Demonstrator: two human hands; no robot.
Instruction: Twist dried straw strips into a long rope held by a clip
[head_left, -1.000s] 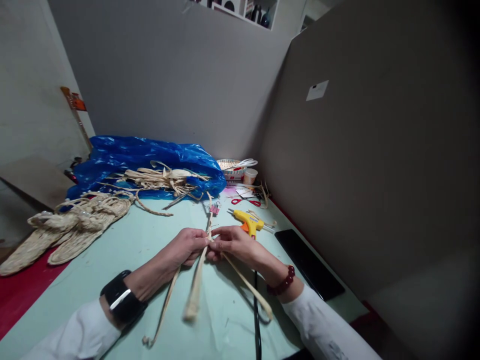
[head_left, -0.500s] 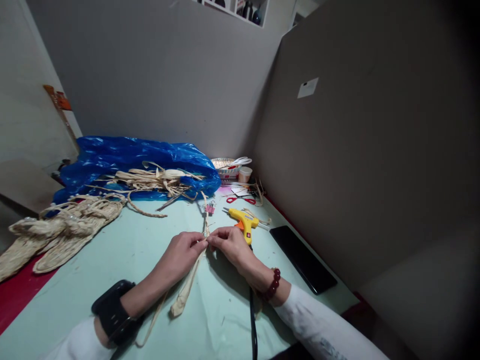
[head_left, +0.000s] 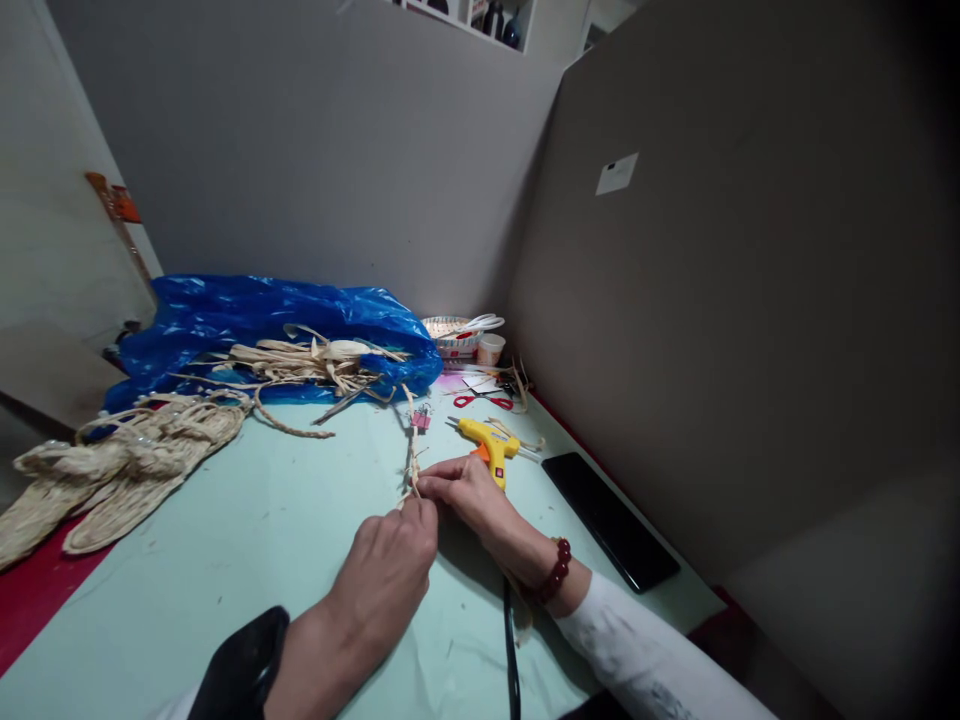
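A narrow braid (head_left: 415, 452) of pale dried plant strips runs toward me from a pink binder clip (head_left: 421, 421) on the table. My right hand (head_left: 469, 492) pinches the near end of the braid between thumb and fingers. Just below it, my left hand (head_left: 394, 570) is closed in a loose fist, knuckles up, around the loose strips; most of their length is hidden beneath that hand and wrist. A yellow hot glue gun (head_left: 491, 446) lies right beyond my right hand, its black cord running toward me under the right wrist.
Woven sandals (head_left: 161, 455) with pearl-like beads lie at the left. A blue plastic bag (head_left: 292, 295) holding dried strips (head_left: 315, 362) is at the back. Red-handled scissors (head_left: 484, 402), a small basket (head_left: 450, 340), a cup (head_left: 490, 349) and a black phone-like slab (head_left: 611, 520) line the right side.
My left hand has gone from a fingertip pinch beside the right hand to a closed grip, turned over and drawn toward me with the strips. My right hand has barely moved.
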